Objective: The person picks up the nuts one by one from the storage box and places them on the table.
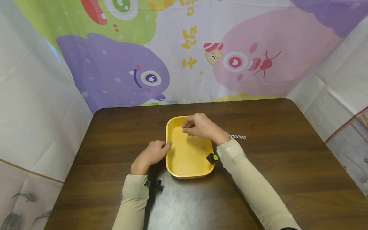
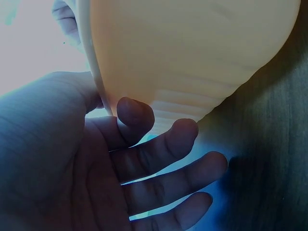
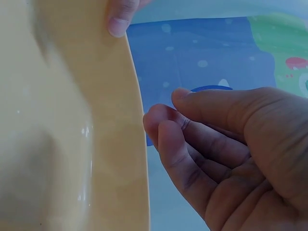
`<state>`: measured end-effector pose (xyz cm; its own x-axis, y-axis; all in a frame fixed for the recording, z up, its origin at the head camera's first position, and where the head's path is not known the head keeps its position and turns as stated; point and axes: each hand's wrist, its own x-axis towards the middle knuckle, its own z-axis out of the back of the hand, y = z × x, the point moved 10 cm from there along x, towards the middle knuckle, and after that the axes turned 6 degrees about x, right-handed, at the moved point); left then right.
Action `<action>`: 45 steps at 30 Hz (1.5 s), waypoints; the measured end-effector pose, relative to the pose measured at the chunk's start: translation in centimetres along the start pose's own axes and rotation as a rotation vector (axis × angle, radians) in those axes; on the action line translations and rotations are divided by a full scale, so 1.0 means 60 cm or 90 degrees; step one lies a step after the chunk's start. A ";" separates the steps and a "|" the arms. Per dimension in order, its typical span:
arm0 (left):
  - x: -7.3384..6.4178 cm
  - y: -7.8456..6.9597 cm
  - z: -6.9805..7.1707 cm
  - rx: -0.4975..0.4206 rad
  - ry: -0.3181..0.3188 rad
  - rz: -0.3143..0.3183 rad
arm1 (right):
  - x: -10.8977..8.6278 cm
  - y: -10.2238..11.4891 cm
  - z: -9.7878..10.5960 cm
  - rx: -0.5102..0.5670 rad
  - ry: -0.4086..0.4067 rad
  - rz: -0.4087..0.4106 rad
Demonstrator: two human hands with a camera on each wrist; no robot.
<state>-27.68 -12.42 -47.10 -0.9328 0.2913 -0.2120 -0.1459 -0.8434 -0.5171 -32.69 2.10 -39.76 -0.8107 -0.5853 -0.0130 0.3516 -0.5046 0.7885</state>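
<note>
A yellow rectangular tray [image 1: 188, 159] lies on the table in the head view. My left hand [image 1: 152, 152] holds its left rim, the thumb over the edge and the fingers along the outer wall. In the left wrist view, the fingers [image 2: 180, 137] are spread and slightly bent beside that wall. Over the tray's far part is my right hand [image 1: 201, 126], thumb and forefinger pinched together at a tiny shiny piece [image 1: 183, 128]. Its kind is too small to tell. The right wrist view shows the bent right fingers [image 3: 173, 149] beside the rim, the piece hidden there.
A row of several small silver rings, like metal nuts [image 1: 238, 137], lies on the brown table [image 1: 276, 153] right of the tray, partly behind the right wrist. A cartoon-printed cloth [image 1: 184, 86] hangs at the table's far edge.
</note>
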 end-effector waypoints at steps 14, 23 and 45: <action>0.001 0.000 -0.001 0.002 0.003 0.004 | -0.012 0.001 0.016 -0.004 -0.033 -0.020; -0.003 0.003 -0.006 -0.004 0.008 0.010 | -0.025 -0.005 0.024 0.015 -0.051 -0.011; -0.003 0.000 -0.002 -0.005 0.001 0.002 | -0.054 -0.023 0.047 0.054 -0.085 -0.029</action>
<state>-27.49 -12.41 -47.16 -0.9329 0.2896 -0.2141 -0.1410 -0.8406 -0.5230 -31.88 6.47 -39.08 -0.8823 -0.4700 0.0273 0.2764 -0.4702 0.8382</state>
